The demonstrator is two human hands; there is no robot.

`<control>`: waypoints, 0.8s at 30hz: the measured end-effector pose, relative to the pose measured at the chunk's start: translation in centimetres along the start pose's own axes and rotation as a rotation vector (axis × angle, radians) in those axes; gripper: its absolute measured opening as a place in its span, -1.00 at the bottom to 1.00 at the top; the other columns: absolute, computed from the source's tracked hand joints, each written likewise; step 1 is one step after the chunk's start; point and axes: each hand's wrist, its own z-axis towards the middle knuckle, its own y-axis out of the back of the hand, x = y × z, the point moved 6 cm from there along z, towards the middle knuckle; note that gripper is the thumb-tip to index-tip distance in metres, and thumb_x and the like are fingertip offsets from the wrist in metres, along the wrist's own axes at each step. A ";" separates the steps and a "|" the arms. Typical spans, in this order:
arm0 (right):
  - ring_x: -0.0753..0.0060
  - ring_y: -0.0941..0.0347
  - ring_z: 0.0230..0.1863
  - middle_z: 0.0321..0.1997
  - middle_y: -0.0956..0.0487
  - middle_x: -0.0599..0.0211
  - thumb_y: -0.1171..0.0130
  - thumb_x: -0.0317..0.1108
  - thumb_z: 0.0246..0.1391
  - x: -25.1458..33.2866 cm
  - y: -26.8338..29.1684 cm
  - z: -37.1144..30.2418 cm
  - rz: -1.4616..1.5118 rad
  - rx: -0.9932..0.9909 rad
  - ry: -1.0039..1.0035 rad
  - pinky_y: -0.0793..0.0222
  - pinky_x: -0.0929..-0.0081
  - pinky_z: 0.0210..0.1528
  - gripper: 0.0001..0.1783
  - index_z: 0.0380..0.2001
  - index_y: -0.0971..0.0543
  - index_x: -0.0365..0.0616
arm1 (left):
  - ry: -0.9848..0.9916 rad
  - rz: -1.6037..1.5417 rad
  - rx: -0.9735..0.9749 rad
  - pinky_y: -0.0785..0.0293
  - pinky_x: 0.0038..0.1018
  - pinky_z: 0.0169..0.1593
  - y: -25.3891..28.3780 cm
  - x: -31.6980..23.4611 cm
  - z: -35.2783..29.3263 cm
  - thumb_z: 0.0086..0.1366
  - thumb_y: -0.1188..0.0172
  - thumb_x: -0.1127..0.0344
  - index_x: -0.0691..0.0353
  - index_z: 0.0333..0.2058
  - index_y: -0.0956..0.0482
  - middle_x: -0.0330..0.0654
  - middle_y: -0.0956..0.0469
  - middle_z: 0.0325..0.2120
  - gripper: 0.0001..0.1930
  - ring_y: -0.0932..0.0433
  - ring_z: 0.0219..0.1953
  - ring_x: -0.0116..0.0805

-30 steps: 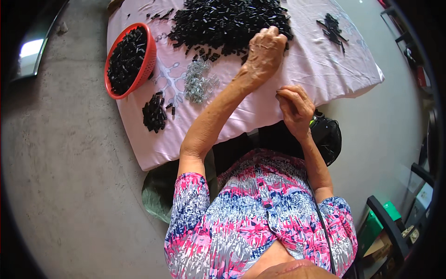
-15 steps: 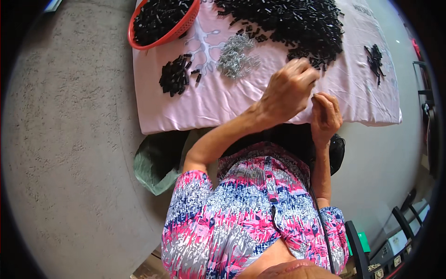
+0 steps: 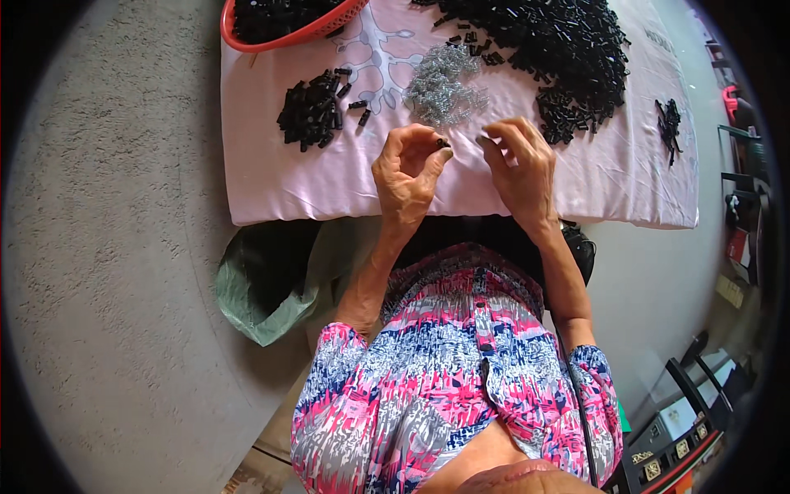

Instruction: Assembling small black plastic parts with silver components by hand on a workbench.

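My left hand (image 3: 405, 177) is above the near part of the cloth-covered table, thumb and forefinger pinching a small black plastic piece (image 3: 443, 143). Facing it, my right hand (image 3: 525, 169) has thumb and fingertips drawn close together; whatever they hold is too small to make out. Just beyond both hands lies a heap of small silvery metal parts (image 3: 444, 85), like tiny springs. A small pile of short black plastic pieces (image 3: 309, 114) sits to the left. A much larger heap of black pieces (image 3: 568, 49) spreads across the far right.
A red plastic basket (image 3: 288, 39) full of black pieces stands at the far left. Thin black parts (image 3: 669, 132) lie near the table's right edge. Pink cloth (image 3: 321, 193) covers the table. Below its near edge hangs an open green bag (image 3: 267, 288).
My left hand has moved left and back from the large black heap, with a black piece now visible in its fingers. My right hand has risen over the cloth and moved left, apart from it.
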 end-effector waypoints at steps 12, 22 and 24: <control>0.23 -0.49 -0.34 -0.43 -0.50 0.33 -0.32 -0.40 -0.10 -0.8 -2.2 1.3 -0.170 0.038 -0.035 -0.38 0.30 -0.30 -0.86 -0.40 -0.60 -0.08 | -0.025 0.001 -0.010 -0.55 -0.56 -0.11 0.2 0.5 -0.1 0.10 -0.32 0.62 0.30 -0.18 -0.51 -0.21 -0.62 -0.33 -0.70 -0.63 -0.28 -0.50; 0.63 -0.57 -0.34 -0.36 -0.65 0.33 -0.26 -0.61 0.02 -0.6 0.6 -1.1 0.493 0.057 -0.270 -0.48 0.64 -0.30 -0.87 -0.31 -0.63 -0.31 | -0.161 0.034 0.131 -0.54 -0.57 -0.12 -0.8 -0.4 0.2 0.12 -0.28 0.65 0.34 -0.28 -0.57 -0.20 -0.57 -0.32 -0.81 -0.60 -0.27 -0.49; 0.60 -0.56 -0.31 -0.35 -0.64 0.31 -0.25 -0.63 0.03 -1.1 0.3 -1.9 0.864 0.072 -0.404 -0.48 0.64 -0.26 -0.84 -0.26 -0.64 -0.34 | -0.126 -0.030 0.162 -0.54 -0.58 -0.10 -1.4 -0.7 -0.1 0.13 -0.27 0.66 0.35 -0.28 -0.58 -0.19 -0.55 -0.29 -0.82 -0.59 -0.25 -0.48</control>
